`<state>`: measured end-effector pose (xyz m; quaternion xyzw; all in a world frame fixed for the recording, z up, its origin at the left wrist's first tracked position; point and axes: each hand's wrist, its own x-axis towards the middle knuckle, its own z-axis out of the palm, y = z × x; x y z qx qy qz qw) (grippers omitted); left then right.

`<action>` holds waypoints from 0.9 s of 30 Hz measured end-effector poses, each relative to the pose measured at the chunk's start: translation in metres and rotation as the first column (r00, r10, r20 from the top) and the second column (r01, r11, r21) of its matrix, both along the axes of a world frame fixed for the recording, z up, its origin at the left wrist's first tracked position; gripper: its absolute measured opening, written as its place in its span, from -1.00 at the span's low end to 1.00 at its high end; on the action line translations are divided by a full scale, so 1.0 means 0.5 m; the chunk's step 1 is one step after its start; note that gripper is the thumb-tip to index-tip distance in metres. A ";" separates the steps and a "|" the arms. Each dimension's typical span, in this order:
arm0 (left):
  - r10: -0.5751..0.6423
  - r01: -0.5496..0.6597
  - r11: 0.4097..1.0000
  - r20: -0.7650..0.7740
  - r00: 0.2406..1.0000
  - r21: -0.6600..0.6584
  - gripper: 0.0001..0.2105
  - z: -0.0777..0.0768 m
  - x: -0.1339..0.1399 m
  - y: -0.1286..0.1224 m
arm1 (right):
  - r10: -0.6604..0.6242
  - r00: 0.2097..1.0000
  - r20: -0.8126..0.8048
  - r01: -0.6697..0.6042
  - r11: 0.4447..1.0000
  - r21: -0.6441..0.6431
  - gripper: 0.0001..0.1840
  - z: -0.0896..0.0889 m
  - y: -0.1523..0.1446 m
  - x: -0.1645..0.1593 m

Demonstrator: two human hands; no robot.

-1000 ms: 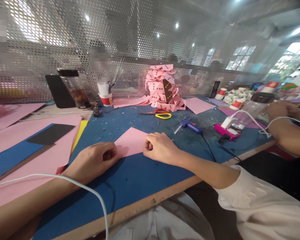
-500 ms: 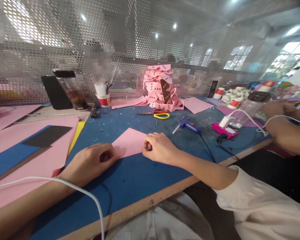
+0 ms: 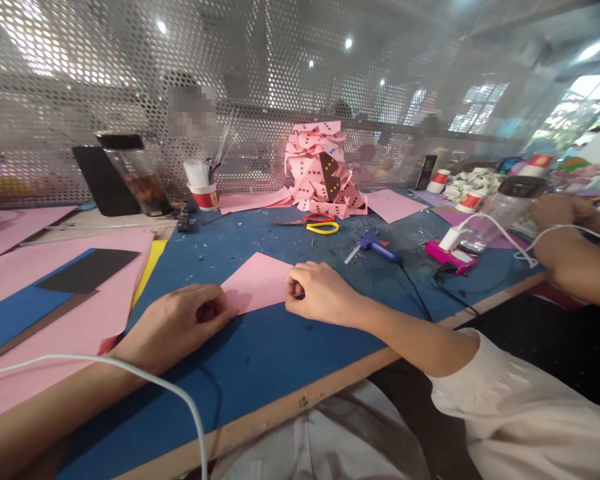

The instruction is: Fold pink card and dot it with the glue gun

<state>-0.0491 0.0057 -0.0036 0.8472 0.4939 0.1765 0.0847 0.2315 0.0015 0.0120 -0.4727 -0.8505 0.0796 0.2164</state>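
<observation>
A small sheet of pink paper [image 3: 258, 281] lies on the blue table mat between my hands. My left hand [image 3: 183, 323] is closed at the paper's left corner, thumb and fingers pinching it. At the right corner my right hand [image 3: 323, 293] is curled closed on the same sheet. Behind the paper rest scissors [image 3: 322, 225] with red and yellow handles. A blue glue gun [image 3: 375, 247] lies to the right, its cord trailing towards the table's front edge. Farther back stands a pile of folded pink paper pieces [image 3: 313, 170] with printed dots.
Large pink sheets [image 3: 80, 317] with blue and black strips cover the left side. A jar of dark drink [image 3: 140, 180], a paper cup [image 3: 203, 195], a magenta power strip [image 3: 450, 257] and a clear jar [image 3: 500, 213] stand around. A white cable [image 3: 150, 372] crosses my left forearm. Another person's arms [image 3: 580, 247] are at right.
Both hands keep their hold on the pink paper, which lies almost as before. The view has shifted slightly, and the left hand appears a little farther left.
</observation>
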 end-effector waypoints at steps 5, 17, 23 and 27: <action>0.006 -0.006 1.000 0.002 1.000 0.004 -0.66 0.000 0.000 -0.001 | -0.031 0.999 0.031 0.032 0.999 -0.021 -0.91 0.002 0.000 0.002; 0.000 0.000 1.000 0.008 1.000 0.014 -0.70 -0.002 0.000 -0.001 | -0.068 0.997 0.038 0.069 0.997 -0.031 -0.92 0.003 -0.001 0.039; 0.010 -0.009 1.000 0.002 1.000 -0.019 -0.68 0.007 0.004 -0.005 | -0.081 0.997 0.017 0.081 0.997 -0.005 -0.91 -0.003 -0.001 0.066; 0.014 -0.014 1.000 -0.027 1.000 -0.018 -0.68 0.008 0.004 -0.005 | -0.086 0.996 0.007 0.086 0.996 0.016 -0.92 -0.008 0.000 0.083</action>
